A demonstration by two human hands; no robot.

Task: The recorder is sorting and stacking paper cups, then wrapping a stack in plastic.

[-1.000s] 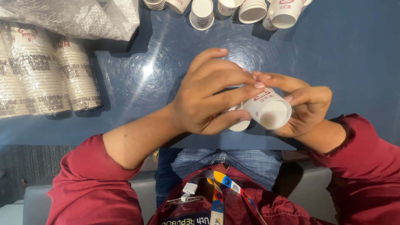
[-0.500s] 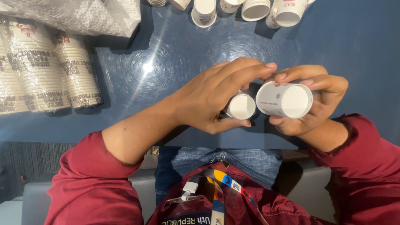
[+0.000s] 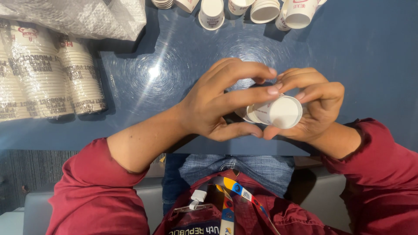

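Dark blue tabletop point(image 3: 357, 52), plastic-wrapped stacks of white paper cups point(image 3: 43, 82) lying far left, loose cups point(image 3: 261, 8) along the top. Left hand point(image 3: 217, 104) and right hand point(image 3: 315, 109) meeting mid-table, fingers point(image 3: 257, 92) clamped on white nested cups point(image 3: 274, 112) with red print.

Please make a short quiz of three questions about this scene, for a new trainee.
1. True or false: both hands hold paper cups over the blue table.
2. Where do the wrapped cup stacks lie? A) left side of the table B) on the person's lap C) between the hands
3. What colour are the person's sleeves?

Key:
1. True: the left hand and right hand hold cups together.
2. A
3. Dark red
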